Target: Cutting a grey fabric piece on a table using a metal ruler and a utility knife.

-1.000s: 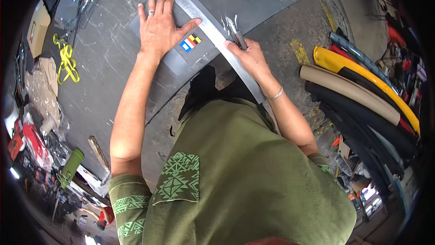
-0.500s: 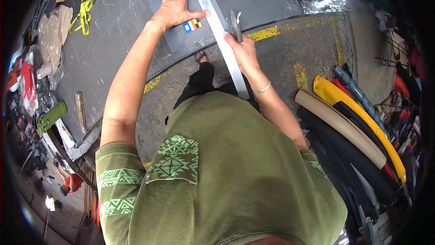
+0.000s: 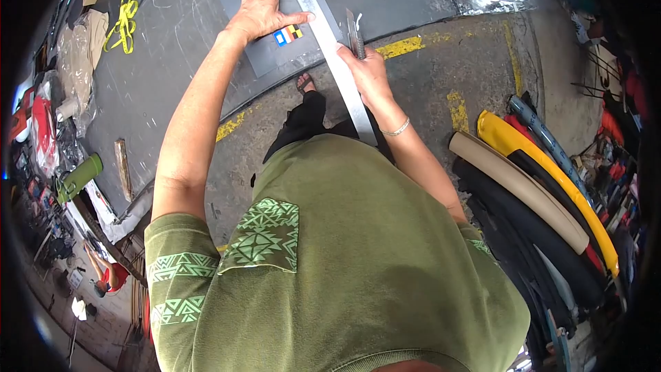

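Note:
A long metal straightedge [image 3: 335, 62] lies over a grey sheet [image 3: 265, 57] on the dark table and sticks out past the table's near edge toward my body. My left hand [image 3: 263, 13] lies flat on the sheet with fingers spread, its thumb touching the straightedge's left side. Below that palm a patch of coloured flag squares [image 3: 288, 35] shows on the sheet. On the straightedge's right side, my right hand [image 3: 370, 72] is closed round a utility knife [image 3: 356, 38], blade pointing away from me. Its thumb rests against the straightedge.
Yellow strap [image 3: 125, 19] and crumpled plastic [image 3: 76, 62] lie on the table's left. A wooden stick [image 3: 122, 169] and a green roll [image 3: 84, 174] are nearer. Rolls of material, one yellow [image 3: 544, 179] and one tan [image 3: 513, 186], stand at my right. A person in red [image 3: 110, 277] is far left.
The view has shifted slightly. My left hand stays flat on the sheet, and my right hand with the knife has barely moved along the straightedge.

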`<act>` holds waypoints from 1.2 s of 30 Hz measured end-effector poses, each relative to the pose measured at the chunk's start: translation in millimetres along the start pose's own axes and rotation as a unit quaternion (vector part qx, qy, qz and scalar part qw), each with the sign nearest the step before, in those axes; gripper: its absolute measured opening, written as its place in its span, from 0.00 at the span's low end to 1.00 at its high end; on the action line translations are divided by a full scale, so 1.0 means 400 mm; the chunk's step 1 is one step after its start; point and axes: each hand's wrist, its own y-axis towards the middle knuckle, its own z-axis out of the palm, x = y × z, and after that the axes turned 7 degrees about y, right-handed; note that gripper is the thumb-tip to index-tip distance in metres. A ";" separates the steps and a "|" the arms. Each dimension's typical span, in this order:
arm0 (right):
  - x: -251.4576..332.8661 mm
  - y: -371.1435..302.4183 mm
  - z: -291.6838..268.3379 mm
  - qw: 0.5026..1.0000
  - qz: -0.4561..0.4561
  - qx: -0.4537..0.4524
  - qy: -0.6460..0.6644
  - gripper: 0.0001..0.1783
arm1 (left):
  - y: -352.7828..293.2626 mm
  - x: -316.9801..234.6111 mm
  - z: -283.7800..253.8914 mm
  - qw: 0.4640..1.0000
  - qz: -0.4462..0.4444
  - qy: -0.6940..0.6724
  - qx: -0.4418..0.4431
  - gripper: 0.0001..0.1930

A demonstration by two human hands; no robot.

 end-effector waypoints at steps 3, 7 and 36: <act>-0.008 0.006 0.002 1.000 -0.014 0.008 -0.001 0.13 | -0.005 0.019 0.009 1.000 0.009 -0.010 -0.021 0.65; 0.001 0.002 0.004 1.000 0.002 0.014 0.008 0.13 | -0.014 0.009 0.008 0.992 0.059 0.054 -0.098 0.65; 0.020 -0.012 0.008 0.999 0.023 0.000 0.031 0.12 | -0.003 0.006 0.009 1.000 0.010 0.004 -0.028 0.64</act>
